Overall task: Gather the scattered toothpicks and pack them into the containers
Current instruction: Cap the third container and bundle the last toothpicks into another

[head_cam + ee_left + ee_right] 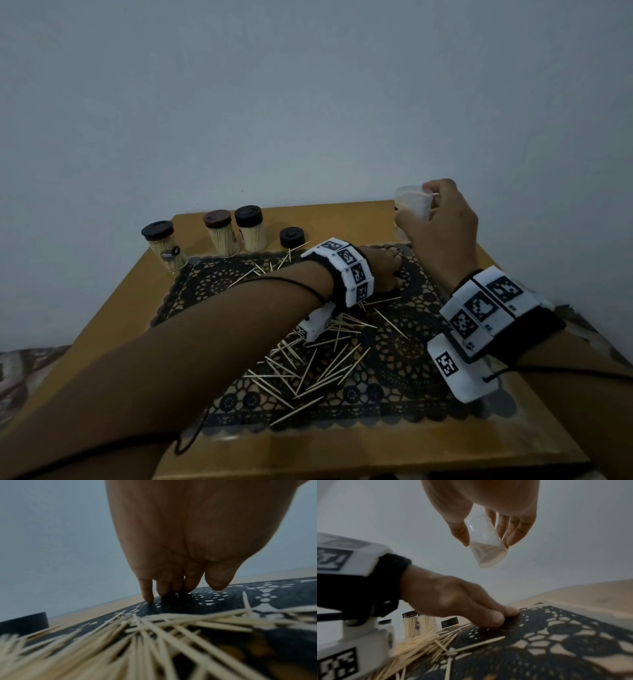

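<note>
Thin pale wooden toothpicks lie every way on the black lace mat – behind the left hand, whose fingertips pinch down near the mat's far edge. The right hand grips the clear plastic cup, tilted above.

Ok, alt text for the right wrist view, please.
The right hand holds a clear container in the air, above the left hand, whose fingertips press down on a black lace mat. Loose toothpicks lie on the mat, lidded containers behind them.
</note>
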